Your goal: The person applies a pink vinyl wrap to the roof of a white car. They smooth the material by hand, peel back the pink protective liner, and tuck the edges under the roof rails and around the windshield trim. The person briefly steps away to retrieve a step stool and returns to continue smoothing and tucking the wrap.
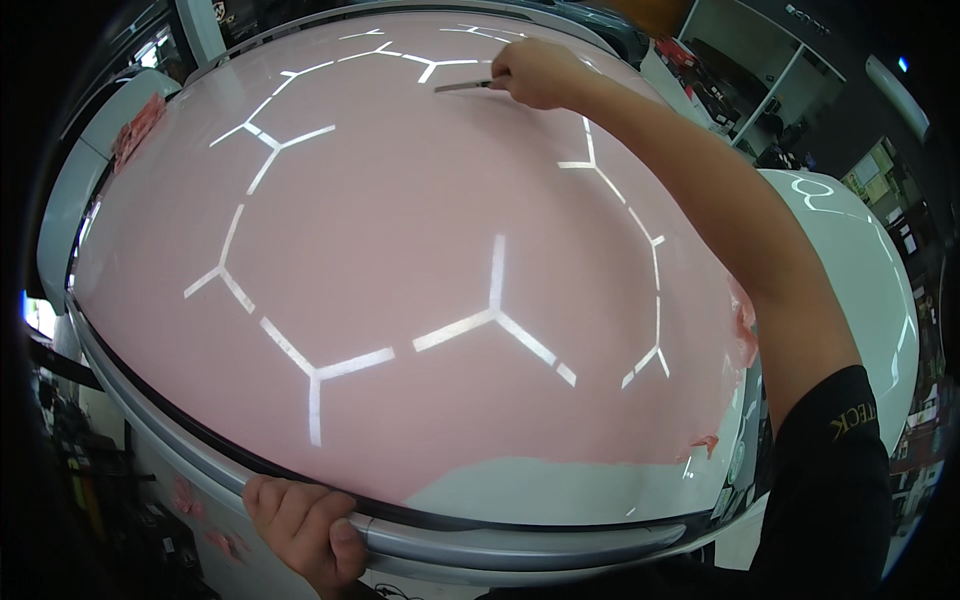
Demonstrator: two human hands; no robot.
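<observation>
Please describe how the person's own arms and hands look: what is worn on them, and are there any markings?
Both hands are bare, without gloves. The right hand ends a long bare forearm; a black short sleeve with small gold lettering at its hem covers the upper arm. Of the left hand only the fingers and knuckles show; no sleeve is visible there.

R hand [535, 72] holding squeegee [463, 87] on pink film [400, 250], L hand [305, 530] gripping car roof edge [520, 548]

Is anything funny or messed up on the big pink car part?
Yes. Near the front edge, the pink film stops short, leaving a bare pale patch. At its right edge the film looks ragged, with torn pink scraps.
</observation>
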